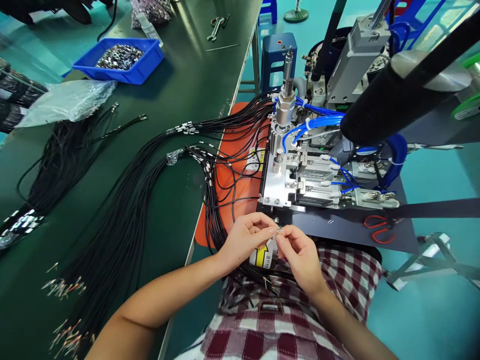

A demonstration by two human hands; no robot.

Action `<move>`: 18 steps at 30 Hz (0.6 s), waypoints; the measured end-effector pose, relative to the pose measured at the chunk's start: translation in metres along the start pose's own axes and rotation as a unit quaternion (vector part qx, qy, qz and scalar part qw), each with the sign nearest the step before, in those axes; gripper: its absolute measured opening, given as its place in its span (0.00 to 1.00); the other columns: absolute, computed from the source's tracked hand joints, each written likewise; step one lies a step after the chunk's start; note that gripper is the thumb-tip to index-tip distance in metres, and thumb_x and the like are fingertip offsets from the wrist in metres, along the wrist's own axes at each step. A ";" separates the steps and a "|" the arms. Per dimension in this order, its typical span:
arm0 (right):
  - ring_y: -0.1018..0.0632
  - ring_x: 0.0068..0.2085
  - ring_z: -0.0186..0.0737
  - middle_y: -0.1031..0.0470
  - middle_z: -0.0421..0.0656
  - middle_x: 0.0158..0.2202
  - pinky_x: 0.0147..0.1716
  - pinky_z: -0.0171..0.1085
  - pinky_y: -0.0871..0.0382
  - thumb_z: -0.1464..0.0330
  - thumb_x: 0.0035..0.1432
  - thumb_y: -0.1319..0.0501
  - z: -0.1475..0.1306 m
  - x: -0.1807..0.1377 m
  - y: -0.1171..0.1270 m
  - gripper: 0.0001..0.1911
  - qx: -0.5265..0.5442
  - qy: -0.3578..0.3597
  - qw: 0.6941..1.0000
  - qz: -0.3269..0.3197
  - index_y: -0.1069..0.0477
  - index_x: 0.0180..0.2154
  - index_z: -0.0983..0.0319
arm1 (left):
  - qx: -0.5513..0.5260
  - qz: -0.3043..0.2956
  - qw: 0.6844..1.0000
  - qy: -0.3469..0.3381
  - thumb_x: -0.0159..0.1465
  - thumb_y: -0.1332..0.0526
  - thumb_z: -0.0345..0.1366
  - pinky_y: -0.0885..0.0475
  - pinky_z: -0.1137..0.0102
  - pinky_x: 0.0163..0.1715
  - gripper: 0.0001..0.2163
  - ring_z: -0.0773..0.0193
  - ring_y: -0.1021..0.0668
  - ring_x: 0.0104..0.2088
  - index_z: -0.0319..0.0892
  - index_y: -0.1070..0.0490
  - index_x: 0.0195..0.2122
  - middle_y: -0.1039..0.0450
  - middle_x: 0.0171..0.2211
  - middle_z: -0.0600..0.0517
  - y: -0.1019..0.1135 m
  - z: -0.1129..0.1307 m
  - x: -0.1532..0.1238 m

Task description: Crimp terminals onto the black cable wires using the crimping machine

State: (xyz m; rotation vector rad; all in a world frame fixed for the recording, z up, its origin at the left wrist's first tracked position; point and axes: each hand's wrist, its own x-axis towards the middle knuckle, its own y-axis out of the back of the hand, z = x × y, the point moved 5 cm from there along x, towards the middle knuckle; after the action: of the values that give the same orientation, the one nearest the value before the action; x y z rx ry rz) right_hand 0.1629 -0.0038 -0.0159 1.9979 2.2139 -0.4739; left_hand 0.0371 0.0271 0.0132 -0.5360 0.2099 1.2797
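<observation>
My left hand (pixel 248 237) and my right hand (pixel 299 254) meet just above my lap, in front of the machine. Both pinch the thin end of a black cable (pixel 278 231) between thumb and fingertips, fingertips almost touching. The cable runs down over my checked shirt. A thick bundle of black cables (pixel 150 200) fans out from the orange mat (pixel 240 200) across the green bench to my left. Right behind my hands stands the metal press machine (pixel 300 170) with blue air hoses.
A blue tray of small metal parts (pixel 120 58) sits at the far left of the green bench (pixel 176 90). Clear plastic bags (pixel 67 102) lie beside it. Wrenches (pixel 216 25) lie far back. Red scissors (pixel 379 228) rest on the machine's dark base. A blue stool (pixel 277 55) stands behind the machine.
</observation>
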 end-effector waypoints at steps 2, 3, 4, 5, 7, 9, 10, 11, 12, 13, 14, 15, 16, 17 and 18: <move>0.36 0.22 0.30 0.35 0.35 0.22 0.22 0.31 0.39 0.62 0.58 0.39 -0.001 0.000 0.002 0.10 -0.002 -0.003 1.000 0.003 0.33 0.29 0.61 | 0.010 -0.010 1.000 -0.004 0.56 0.33 0.38 0.42 0.80 0.18 0.10 0.77 0.37 0.18 0.35 0.28 0.31 0.34 0.20 0.58 0.000 0.001 0.000; 0.36 0.22 0.30 0.35 0.36 0.22 0.22 0.31 0.39 0.62 0.58 0.38 -0.003 0.000 0.003 0.10 -0.005 -0.002 1.000 0.001 0.33 0.29 0.61 | 0.016 -0.016 1.000 -0.008 0.55 0.33 0.38 0.41 0.79 0.19 0.10 0.76 0.36 0.19 0.35 0.28 0.31 0.34 0.20 0.57 0.000 0.002 -0.001; 0.35 0.22 0.31 0.35 0.36 0.23 0.22 0.32 0.39 0.62 0.57 0.38 -0.004 0.001 0.005 0.10 -0.009 0.000 1.000 -0.004 0.32 0.29 0.61 | 0.022 -0.021 0.999 -0.012 0.55 0.33 0.38 0.40 0.79 0.19 0.10 0.76 0.35 0.20 0.35 0.28 0.31 0.34 0.21 0.57 0.000 0.003 -0.001; 0.35 0.23 0.31 0.35 0.36 0.23 0.23 0.32 0.38 0.62 0.57 0.38 -0.006 0.001 0.008 0.10 -0.012 0.004 1.000 -0.009 0.32 0.29 0.61 | 0.028 -0.024 0.999 -0.015 0.55 0.32 0.39 0.39 0.79 0.20 0.11 0.75 0.34 0.21 0.35 0.27 0.31 0.34 0.21 0.57 0.001 0.004 -0.001; 0.34 0.23 0.32 0.34 0.37 0.23 0.24 0.33 0.37 0.62 0.58 0.38 -0.009 0.004 0.013 0.09 -0.005 0.015 1.000 -0.014 0.31 0.30 0.61 | 0.036 -0.029 0.999 -0.020 0.55 0.33 0.40 0.38 0.78 0.21 0.12 0.73 0.33 0.21 0.35 0.27 0.31 0.34 0.21 0.56 0.002 0.005 -0.002; 0.33 0.24 0.32 0.34 0.37 0.23 0.25 0.33 0.37 0.62 0.59 0.39 -0.010 0.006 0.017 0.09 0.018 0.020 1.000 -0.012 0.31 0.30 0.61 | 0.043 -0.031 0.998 -0.021 0.55 0.33 0.41 0.38 0.77 0.21 0.12 0.73 0.32 0.21 0.35 0.27 0.31 0.34 0.20 0.56 0.003 0.005 -0.003; 0.34 0.24 0.32 0.34 0.37 0.23 0.25 0.33 0.38 0.63 0.59 0.40 -0.009 0.008 0.018 0.09 0.031 0.017 0.999 -0.014 0.31 0.31 0.60 | 0.047 -0.032 0.998 -0.022 0.55 0.33 0.41 0.38 0.77 0.21 0.12 0.73 0.33 0.21 0.35 0.27 0.31 0.34 0.20 0.56 0.003 0.005 -0.003; 0.34 0.23 0.32 0.34 0.36 0.23 0.25 0.33 0.38 0.63 0.59 0.40 -0.008 0.009 0.018 0.08 0.044 0.014 0.999 -0.018 0.31 0.31 0.60 | 0.049 -0.033 0.998 -0.023 0.56 0.33 0.41 0.39 0.77 0.20 0.12 0.73 0.33 0.21 0.35 0.27 0.31 0.35 0.20 0.56 0.003 0.005 -0.004; 0.34 0.23 0.32 0.35 0.36 0.23 0.25 0.33 0.39 0.63 0.59 0.39 -0.007 0.010 0.017 0.08 0.055 0.008 0.998 -0.025 0.31 0.31 0.60 | 0.050 -0.035 0.998 -0.024 0.56 0.34 0.40 0.40 0.78 0.19 0.12 0.74 0.34 0.20 0.35 0.27 0.31 0.35 0.19 0.56 0.003 0.004 -0.004; 0.35 0.23 0.31 0.35 0.36 0.23 0.24 0.33 0.39 0.62 0.59 0.39 -0.006 0.011 0.015 0.08 0.064 0.003 0.997 -0.030 0.31 0.32 0.60 | 0.050 -0.036 0.998 -0.025 0.56 0.34 0.40 0.40 0.78 0.19 0.11 0.74 0.35 0.20 0.35 0.27 0.31 0.35 0.19 0.56 0.003 0.004 -0.004; 0.35 0.23 0.31 0.35 0.36 0.23 0.24 0.33 0.39 0.62 0.59 0.38 -0.005 0.012 0.014 0.08 0.070 -0.001 0.997 -0.035 0.30 0.32 0.60 | 0.048 -0.038 0.998 -0.026 0.56 0.34 0.40 0.41 0.78 0.19 0.11 0.74 0.35 0.20 0.35 0.27 0.31 0.35 0.19 0.57 0.003 0.004 -0.004; 0.35 0.23 0.31 0.35 0.36 0.23 0.23 0.32 0.39 0.62 0.58 0.38 -0.004 0.012 0.013 0.08 0.072 -0.005 0.997 -0.037 0.30 0.32 0.60 | 0.047 -0.039 0.998 -0.026 0.56 0.34 0.40 0.41 0.78 0.19 0.11 0.75 0.35 0.20 0.35 0.28 0.31 0.35 0.19 0.57 0.004 0.003 -0.004; 0.35 0.22 0.31 0.35 0.36 0.23 0.23 0.32 0.39 0.61 0.57 0.38 -0.003 0.012 0.012 0.09 0.071 -0.008 0.997 -0.037 0.30 0.32 0.60 | 0.046 -0.040 0.998 -0.026 0.56 0.34 0.41 0.41 0.78 0.19 0.12 0.75 0.35 0.20 0.35 0.28 0.31 0.35 0.20 0.56 0.004 0.003 -0.003; 0.35 0.22 0.31 0.35 0.36 0.22 0.23 0.32 0.39 0.61 0.57 0.37 -0.002 0.012 0.012 0.09 0.067 -0.011 0.997 -0.034 0.30 0.32 0.60 | 0.046 -0.040 0.998 -0.026 0.56 0.34 0.41 0.41 0.78 0.19 0.12 0.74 0.35 0.20 0.35 0.28 0.31 0.35 0.20 0.56 0.004 0.002 -0.003; 0.35 0.22 0.31 0.36 0.36 0.22 0.22 0.32 0.39 0.61 0.56 0.37 -0.001 0.012 0.012 0.10 0.061 -0.013 0.998 -0.029 0.30 0.31 0.60 | 0.049 -0.039 0.998 -0.025 0.56 0.34 0.41 0.40 0.78 0.19 0.12 0.74 0.34 0.20 0.35 0.28 0.31 0.35 0.20 0.56 0.004 0.002 -0.003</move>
State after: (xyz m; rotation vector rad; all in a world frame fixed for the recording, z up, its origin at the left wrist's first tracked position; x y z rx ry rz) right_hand 0.1732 0.0085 -0.0199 1.9755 2.2846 -0.6548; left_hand 0.0322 0.0261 0.0150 -0.4245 0.2069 1.1999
